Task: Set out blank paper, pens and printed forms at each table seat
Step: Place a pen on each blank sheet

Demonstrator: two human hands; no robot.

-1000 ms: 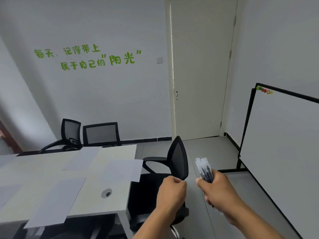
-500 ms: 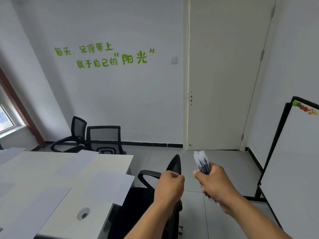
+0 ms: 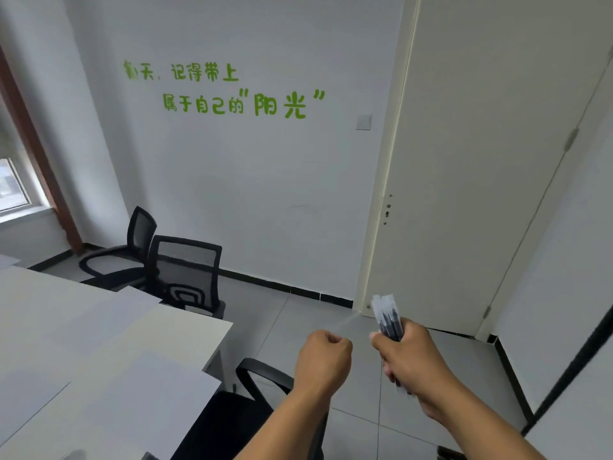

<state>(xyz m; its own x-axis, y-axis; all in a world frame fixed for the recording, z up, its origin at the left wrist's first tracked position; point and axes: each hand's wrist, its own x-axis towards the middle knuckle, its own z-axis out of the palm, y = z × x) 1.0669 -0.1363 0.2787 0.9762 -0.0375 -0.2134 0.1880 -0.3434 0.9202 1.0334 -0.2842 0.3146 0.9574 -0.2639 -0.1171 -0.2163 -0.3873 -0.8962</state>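
Right hand [image 3: 409, 355] grips slim black pens [image 3: 388, 318] in clear wrap. Left hand [image 3: 323, 360], at nine o'clock, is fisted; any contents unclear. Flat paper [image 3: 132, 390] lies on the table [image 3: 185, 327].

Pens [image 3: 388, 322] in right hand [image 3: 409, 355]: dark barrels in clear glossy plastic sleeves, film catches light at the top. Left hand [image 3: 323, 360] is fisted; thin clear strip runs from it toward the pens, looks like plastic film, too blurred to confirm. Left of the hands: table [image 3: 185, 330] with smooth matt white top, matt white paper sheets [image 3: 139, 403] on it. Below left hand: chair [image 3: 232, 423], black matt cloth seat, smooth black plastic armrest. Far chairs [image 3: 185, 270] past the table: black mesh backs. Floor [image 3: 298, 320]: smooth grey tile, slight sheen. Door [image 3: 481, 161] above right hand: smooth cream, matt. Wall: matt white paint.
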